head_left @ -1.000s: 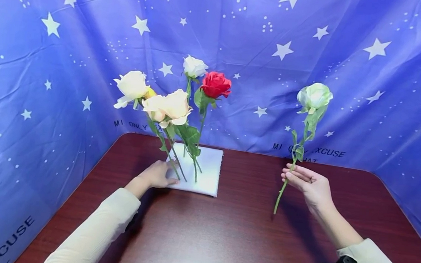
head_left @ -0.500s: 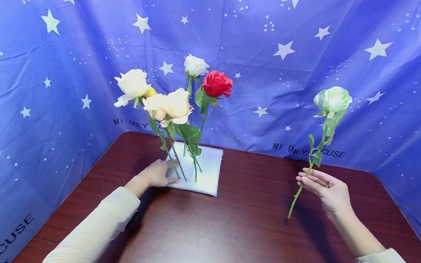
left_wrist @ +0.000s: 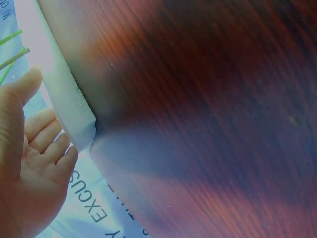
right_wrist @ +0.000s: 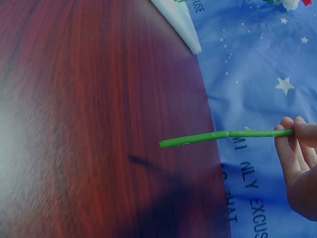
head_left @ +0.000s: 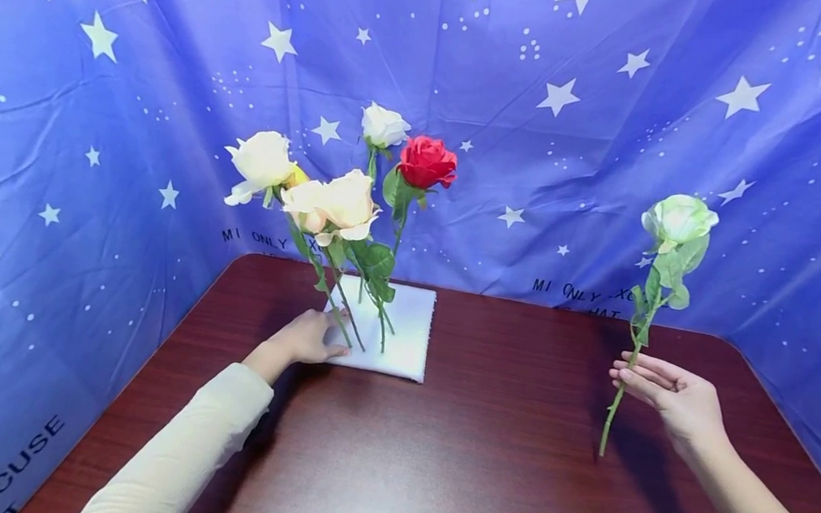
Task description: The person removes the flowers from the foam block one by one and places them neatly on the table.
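My right hand (head_left: 676, 402) holds a pale green-white artificial rose (head_left: 680, 223) by its stem, between thumb and fingertips. The bloom is up, and the stem's bare lower end (right_wrist: 198, 139) points down over the table in the right wrist view. At the left, my left hand (head_left: 308, 337) rests against the left side of a white foam block (head_left: 405, 350), its thumb (left_wrist: 30, 85) over the top and its fingers relaxed along the side. In the block stand a red rose (head_left: 428, 163), a white rose (head_left: 383, 126), a cream rose (head_left: 261, 160) and peach roses (head_left: 348, 202).
The dark red-brown wooden table (head_left: 484, 426) has a rounded far edge. Behind and beside it hangs a blue curtain (head_left: 499, 77) with white stars and printed words. Part of a yellow bloom (head_left: 299, 175) shows behind the peach roses.
My right hand has moved right and a little nearer with the green-white rose, away from the foam block. The left hand has stayed at the block.
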The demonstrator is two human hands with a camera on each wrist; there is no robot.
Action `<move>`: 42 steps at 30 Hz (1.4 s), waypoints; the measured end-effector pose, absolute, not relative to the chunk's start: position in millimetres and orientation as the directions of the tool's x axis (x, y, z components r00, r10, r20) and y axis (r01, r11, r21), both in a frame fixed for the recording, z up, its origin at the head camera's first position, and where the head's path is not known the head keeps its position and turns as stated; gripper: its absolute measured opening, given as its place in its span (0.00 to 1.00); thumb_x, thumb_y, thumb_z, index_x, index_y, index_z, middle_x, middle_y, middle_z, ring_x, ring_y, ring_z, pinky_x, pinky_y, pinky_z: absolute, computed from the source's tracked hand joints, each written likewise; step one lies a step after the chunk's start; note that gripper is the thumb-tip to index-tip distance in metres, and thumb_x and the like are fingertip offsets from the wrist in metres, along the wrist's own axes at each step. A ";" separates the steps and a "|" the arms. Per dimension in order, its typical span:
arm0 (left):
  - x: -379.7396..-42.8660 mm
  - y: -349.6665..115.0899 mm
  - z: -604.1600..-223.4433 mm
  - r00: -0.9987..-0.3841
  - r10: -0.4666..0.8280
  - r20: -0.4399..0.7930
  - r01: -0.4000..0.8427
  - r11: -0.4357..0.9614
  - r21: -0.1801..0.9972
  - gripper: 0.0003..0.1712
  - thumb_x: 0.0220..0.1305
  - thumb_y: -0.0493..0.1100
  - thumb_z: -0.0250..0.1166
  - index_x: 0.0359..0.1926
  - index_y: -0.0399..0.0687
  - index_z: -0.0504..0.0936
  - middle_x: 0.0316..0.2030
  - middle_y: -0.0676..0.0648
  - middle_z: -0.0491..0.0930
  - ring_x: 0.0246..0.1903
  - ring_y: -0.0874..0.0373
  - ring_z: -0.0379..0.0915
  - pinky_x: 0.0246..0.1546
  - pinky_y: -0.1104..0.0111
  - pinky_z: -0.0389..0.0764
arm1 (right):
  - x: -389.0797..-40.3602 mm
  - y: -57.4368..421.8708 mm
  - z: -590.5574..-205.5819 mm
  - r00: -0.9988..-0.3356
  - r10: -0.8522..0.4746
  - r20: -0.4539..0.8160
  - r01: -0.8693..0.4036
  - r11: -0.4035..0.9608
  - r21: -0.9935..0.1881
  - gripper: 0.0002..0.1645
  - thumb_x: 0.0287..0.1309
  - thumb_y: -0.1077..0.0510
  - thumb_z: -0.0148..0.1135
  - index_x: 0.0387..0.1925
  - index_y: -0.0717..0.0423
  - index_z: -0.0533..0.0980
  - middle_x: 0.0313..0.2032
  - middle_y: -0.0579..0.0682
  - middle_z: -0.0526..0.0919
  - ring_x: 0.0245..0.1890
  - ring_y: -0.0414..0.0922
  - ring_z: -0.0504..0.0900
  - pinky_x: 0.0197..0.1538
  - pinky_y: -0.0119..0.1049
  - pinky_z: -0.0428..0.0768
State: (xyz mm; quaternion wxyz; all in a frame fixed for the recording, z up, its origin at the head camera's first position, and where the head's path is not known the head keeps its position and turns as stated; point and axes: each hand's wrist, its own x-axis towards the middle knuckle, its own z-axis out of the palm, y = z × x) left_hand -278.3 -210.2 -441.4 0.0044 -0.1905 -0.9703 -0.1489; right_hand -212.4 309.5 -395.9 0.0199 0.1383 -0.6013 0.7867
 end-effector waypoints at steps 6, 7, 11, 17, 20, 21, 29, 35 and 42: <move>-277.5 -211.0 -441.8 -0.926 0.369 0.073 0.373 0.878 0.300 0.38 0.54 0.55 0.69 0.62 0.39 0.74 0.53 0.36 0.81 0.50 0.41 0.79 0.56 0.54 0.77 | -202.0 320.7 -394.0 -0.968 -0.126 0.218 -0.179 -0.267 -0.947 0.25 0.56 0.83 0.50 0.41 0.58 0.84 0.35 0.52 0.90 0.35 0.43 0.89 0.39 0.32 0.85; -277.4 -211.2 -442.0 -0.926 0.370 0.075 0.374 0.878 0.299 0.38 0.54 0.55 0.69 0.62 0.39 0.74 0.52 0.36 0.81 0.50 0.41 0.79 0.56 0.54 0.77 | -200.9 323.3 -394.8 -0.969 -0.125 0.215 -0.178 -0.257 -0.950 0.25 0.56 0.82 0.50 0.41 0.58 0.84 0.35 0.52 0.90 0.35 0.43 0.89 0.38 0.32 0.85; -277.4 -212.0 -442.8 -0.926 0.370 0.082 0.376 0.877 0.297 0.38 0.54 0.55 0.69 0.62 0.39 0.74 0.52 0.36 0.82 0.49 0.41 0.79 0.55 0.54 0.77 | -198.1 333.0 -397.1 -0.974 -0.112 0.199 -0.169 -0.228 -0.959 0.25 0.56 0.82 0.51 0.40 0.56 0.85 0.34 0.51 0.90 0.34 0.42 0.89 0.38 0.32 0.85; -276.9 -211.8 -441.9 -0.926 0.369 0.079 0.375 0.875 0.307 0.37 0.54 0.54 0.69 0.61 0.38 0.75 0.55 0.36 0.80 0.50 0.41 0.79 0.55 0.53 0.77 | -202.4 355.0 -412.6 -0.985 -0.084 0.154 -0.137 -0.184 -0.973 0.24 0.55 0.81 0.53 0.40 0.54 0.85 0.33 0.49 0.90 0.33 0.41 0.89 0.37 0.31 0.85; -276.5 -211.3 -441.9 -0.927 0.368 0.074 0.372 0.875 0.310 0.37 0.55 0.54 0.69 0.61 0.38 0.75 0.54 0.36 0.80 0.48 0.42 0.79 0.54 0.53 0.77 | -214.5 379.8 -435.8 -0.993 -0.055 0.108 -0.101 -0.114 -0.988 0.22 0.56 0.77 0.56 0.41 0.52 0.85 0.34 0.48 0.90 0.34 0.41 0.89 0.38 0.32 0.85; -276.3 -211.2 -441.9 -0.928 0.366 0.071 0.369 0.875 0.313 0.37 0.55 0.54 0.69 0.61 0.38 0.75 0.53 0.36 0.81 0.47 0.42 0.79 0.54 0.53 0.77 | -219.6 389.9 -446.7 -0.993 -0.054 0.107 -0.101 -0.101 -0.990 0.21 0.56 0.76 0.57 0.41 0.52 0.85 0.35 0.48 0.90 0.35 0.41 0.89 0.39 0.32 0.85; -276.2 -211.4 -441.4 -0.927 0.368 0.076 0.373 0.875 0.307 0.36 0.54 0.54 0.69 0.60 0.39 0.75 0.51 0.36 0.82 0.47 0.43 0.80 0.53 0.53 0.77 | -214.9 395.6 -450.8 -0.998 -0.020 0.067 -0.065 -0.075 -0.995 0.19 0.57 0.73 0.60 0.37 0.47 0.85 0.33 0.42 0.90 0.33 0.39 0.89 0.36 0.31 0.85; -278.3 -210.2 -441.2 -0.926 0.370 0.079 0.375 0.871 0.318 0.36 0.54 0.54 0.70 0.60 0.39 0.76 0.46 0.36 0.84 0.45 0.44 0.79 0.53 0.54 0.77 | -227.3 425.9 -481.7 -0.999 -0.032 0.023 -0.021 -0.047 -0.999 0.17 0.57 0.70 0.61 0.39 0.45 0.85 0.35 0.41 0.90 0.34 0.39 0.89 0.38 0.32 0.85; -276.1 -211.2 -438.1 -0.908 0.401 0.125 0.419 0.851 0.316 0.36 0.54 0.57 0.69 0.57 0.37 0.77 0.32 0.41 0.83 0.34 0.51 0.75 0.44 0.57 0.78 | -218.3 418.3 -468.4 -0.997 -0.053 -0.060 0.060 -0.011 -0.998 0.18 0.56 0.70 0.63 0.34 0.42 0.85 0.29 0.43 0.89 0.31 0.38 0.89 0.37 0.30 0.85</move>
